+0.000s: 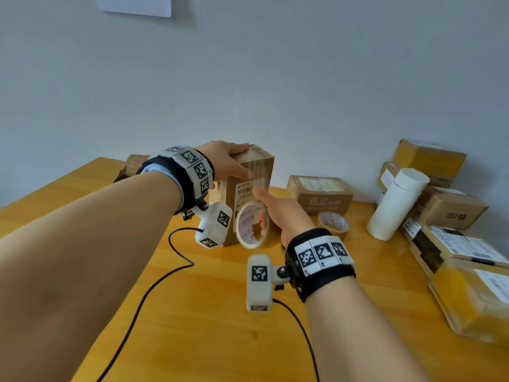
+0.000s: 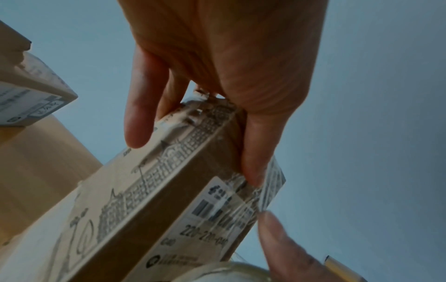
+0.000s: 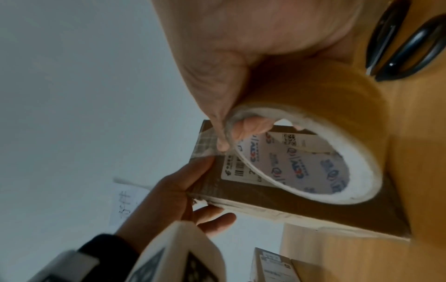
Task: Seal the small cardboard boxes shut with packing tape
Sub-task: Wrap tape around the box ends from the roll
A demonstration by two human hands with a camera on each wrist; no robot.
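Note:
A small brown cardboard box (image 1: 265, 164) with a white shipping label stands on end on the wooden table (image 1: 192, 312). My left hand (image 1: 228, 161) grips its top, the thumb (image 2: 253, 152) pressing clear tape onto the labelled face and the fingers (image 2: 142, 114) wrapped behind. Just below, my right hand (image 1: 275, 210) holds a clear packing tape roll (image 1: 245, 224) in front of that face, its fingers through the core (image 3: 313, 162). A strip of tape (image 1: 257, 172) runs from the roll up the box (image 3: 265, 200) and over its top edge.
A second tape roll (image 1: 333, 224) and a white cylinder (image 1: 396, 205) stand to the right. Several more boxes (image 1: 319, 194) line the wall and right edge. Another box (image 1: 132, 166) lies behind my left wrist. Black scissors (image 3: 405, 47) lie on the table; black cables (image 1: 165, 271) trail near the front.

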